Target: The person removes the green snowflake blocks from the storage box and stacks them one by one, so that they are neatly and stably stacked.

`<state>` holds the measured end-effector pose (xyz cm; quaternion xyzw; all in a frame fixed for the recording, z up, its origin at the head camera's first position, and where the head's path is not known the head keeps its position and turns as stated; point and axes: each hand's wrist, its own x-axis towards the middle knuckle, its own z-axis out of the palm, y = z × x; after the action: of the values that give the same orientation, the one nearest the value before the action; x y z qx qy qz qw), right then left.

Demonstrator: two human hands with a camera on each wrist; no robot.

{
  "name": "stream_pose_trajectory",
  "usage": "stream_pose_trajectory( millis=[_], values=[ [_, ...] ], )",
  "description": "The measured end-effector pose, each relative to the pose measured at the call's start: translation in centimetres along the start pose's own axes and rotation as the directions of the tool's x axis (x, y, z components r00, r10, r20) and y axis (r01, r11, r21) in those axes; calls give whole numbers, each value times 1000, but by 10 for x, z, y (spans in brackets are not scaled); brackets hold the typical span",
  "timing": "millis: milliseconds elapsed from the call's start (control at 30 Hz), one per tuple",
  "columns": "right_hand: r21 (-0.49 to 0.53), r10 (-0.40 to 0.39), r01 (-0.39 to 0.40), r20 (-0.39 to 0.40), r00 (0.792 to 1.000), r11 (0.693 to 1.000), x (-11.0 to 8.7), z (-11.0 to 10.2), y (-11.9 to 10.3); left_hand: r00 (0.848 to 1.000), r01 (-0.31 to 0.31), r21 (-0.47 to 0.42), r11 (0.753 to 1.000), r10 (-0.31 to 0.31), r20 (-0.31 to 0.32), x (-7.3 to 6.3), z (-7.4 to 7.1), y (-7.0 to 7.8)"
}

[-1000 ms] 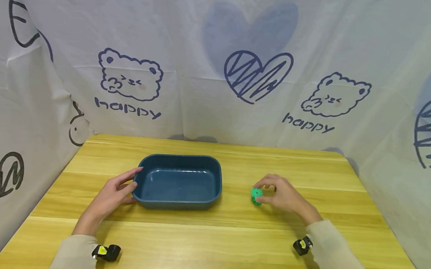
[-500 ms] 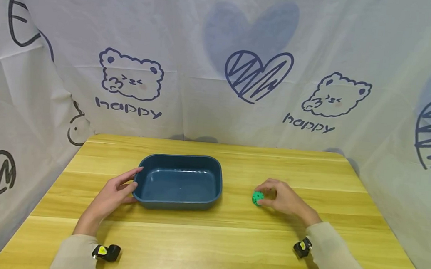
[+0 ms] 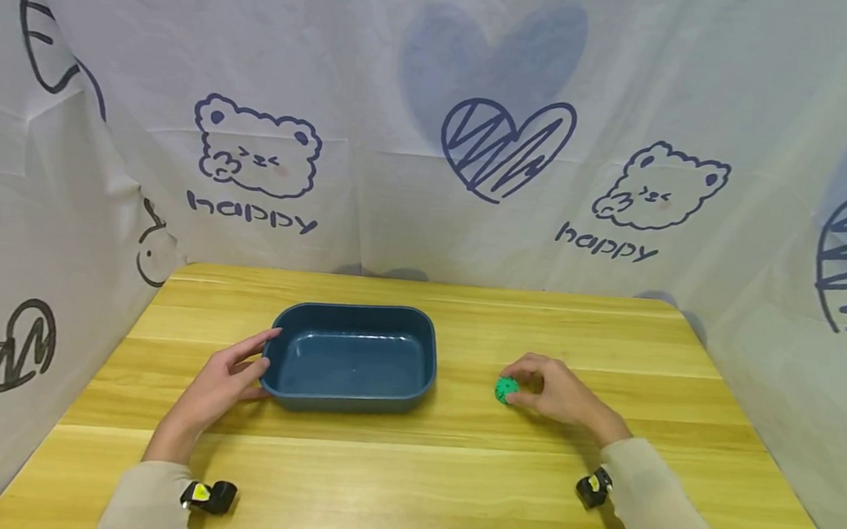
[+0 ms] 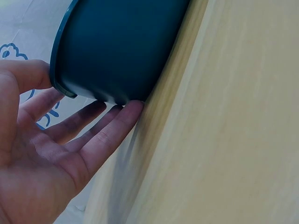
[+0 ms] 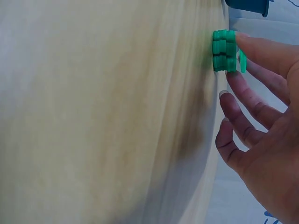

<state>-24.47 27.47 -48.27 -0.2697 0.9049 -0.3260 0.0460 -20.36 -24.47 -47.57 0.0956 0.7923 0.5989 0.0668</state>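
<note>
A dark blue rectangular bin (image 3: 349,403) stands on the table, left of its middle. My left hand (image 3: 219,385) touches the bin's left end from outside, fingers extended. In the left wrist view the thumb meets the rim and several fingertips rest on the wall. To the right of the bin, my right hand (image 3: 558,393) pinches a small green notched stack (image 3: 506,391) between thumb and fingers. Seen from the right wrist, the green stack (image 5: 224,50) has gear-like layers, with a thin green disc (image 5: 243,60) beside the fingers. It sits right at the tabletop.
The light wood table (image 3: 408,485) reaches back to a white cloth (image 3: 396,230) printed with bears and hearts. Cloth also hangs at both sides. Each wrist wears a black camera, such as the left camera (image 3: 211,496).
My right hand has lowered slightly toward me with the upper green piece, which now lines up over the lower one. My left hand and the bin stay where they were.
</note>
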Motion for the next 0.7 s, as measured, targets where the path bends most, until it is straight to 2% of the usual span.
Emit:
stream_pose_trajectory(
  millis=[700],
  values=[
    [-3, -38, 38, 39, 999, 999, -1, 0, 3, 1000, 11, -2, 1000, -11, -4, 0, 0, 0]
  ],
)
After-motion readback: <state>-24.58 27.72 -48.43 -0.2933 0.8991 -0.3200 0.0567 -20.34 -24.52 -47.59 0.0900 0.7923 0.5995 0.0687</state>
